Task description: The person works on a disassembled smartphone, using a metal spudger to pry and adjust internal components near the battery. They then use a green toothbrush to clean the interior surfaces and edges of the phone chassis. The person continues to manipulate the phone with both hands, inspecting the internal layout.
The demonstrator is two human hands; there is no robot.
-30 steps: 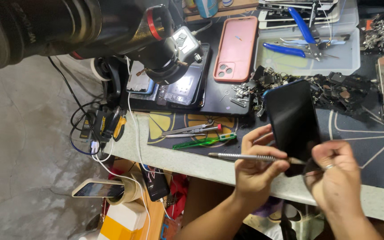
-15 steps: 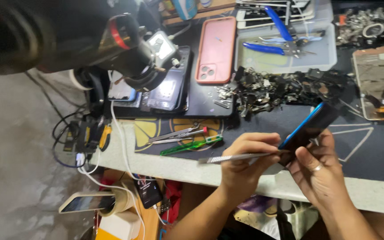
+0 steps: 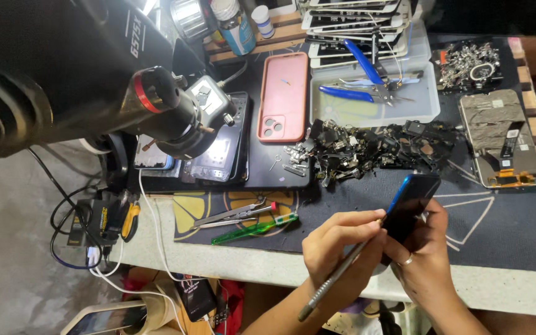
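Left forearm: raised from the lower edge of the view, angled up and to the right, the wrist bent over the table edge.
Left hand (image 3: 336,245): curled shut around a grey metal tool (image 3: 336,273), which is gripped like a pen; the tip is hidden at the phone's lower end, and the handle slants down and to the left past the wrist.
Right forearm: brought in from the lower right corner, the back of the hand turned toward the camera.
Right hand (image 3: 426,254): closed around the lower part of a dark phone (image 3: 412,200); a ring is worn on one finger.
Phone position: held tilted on edge above the near part of the mat, its blue side rim turned up and left, between the two hands and clear of the surface.
Work surface: a black mat (image 3: 516,239) with pale line markings is laid on a light table (image 3: 268,267).
On the mat: tweezers (image 3: 234,215) and a green pry tool (image 3: 252,228) are seen left of the hands; a heap of small dark parts (image 3: 373,152) lies beyond them.
Farther back: a pink phone case (image 3: 282,96), blue-handled pliers (image 3: 364,77) in a clear tray, and an opened phone (image 3: 504,139) at right.
Upper left: a black microscope (image 3: 63,74) is hung over several phones.
Surroundings: cables (image 3: 94,242) are trailed off the left table edge above a grey floor.
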